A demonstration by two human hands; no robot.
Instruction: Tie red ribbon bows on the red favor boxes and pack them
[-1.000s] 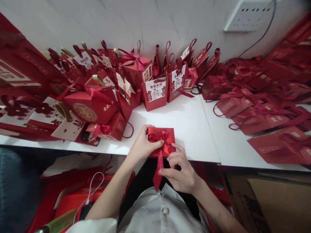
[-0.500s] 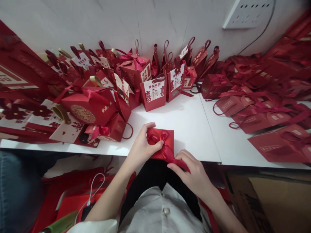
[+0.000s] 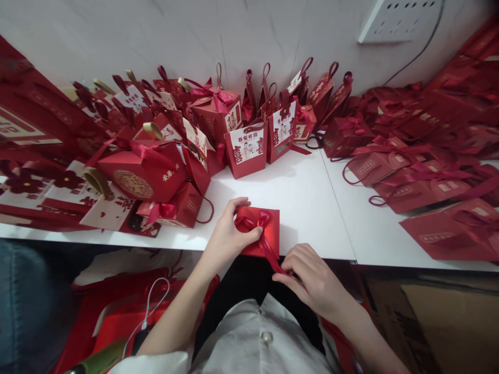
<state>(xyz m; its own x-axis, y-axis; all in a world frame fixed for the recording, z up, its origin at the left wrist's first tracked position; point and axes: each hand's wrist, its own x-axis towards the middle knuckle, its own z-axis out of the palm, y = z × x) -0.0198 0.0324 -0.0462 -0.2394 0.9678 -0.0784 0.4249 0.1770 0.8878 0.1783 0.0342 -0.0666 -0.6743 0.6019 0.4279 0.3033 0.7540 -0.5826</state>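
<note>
A small red gift box [image 3: 274, 228] sits at the front edge of the white table [image 3: 300, 202], with a red satin ribbon [image 3: 268, 250] looped in a bow on its top. My left hand [image 3: 236, 228] is closed on the box: the thumb presses on the bow's middle and the fingers curl round the far left side. Just off the box's near right corner, my right hand [image 3: 307, 278] pinches the loose end of the ribbon between thumb and fingers. The ribbon runs taut from the bow to that hand. The box's underside and left side are hidden.
Many finished red favour boxes crowd the left, such as a large bowed box [image 3: 144, 171]. Handled boxes [image 3: 246, 150] stand behind, and bowed boxes [image 3: 448, 228] fill the right. A power strip [image 3: 397, 21] is on the wall. A person's denim leg [image 3: 31, 306] shows at left.
My right hand has shifted slightly down and to the right, drawing the ribbon end away from the box. The left hand and the box have hardly moved.
</note>
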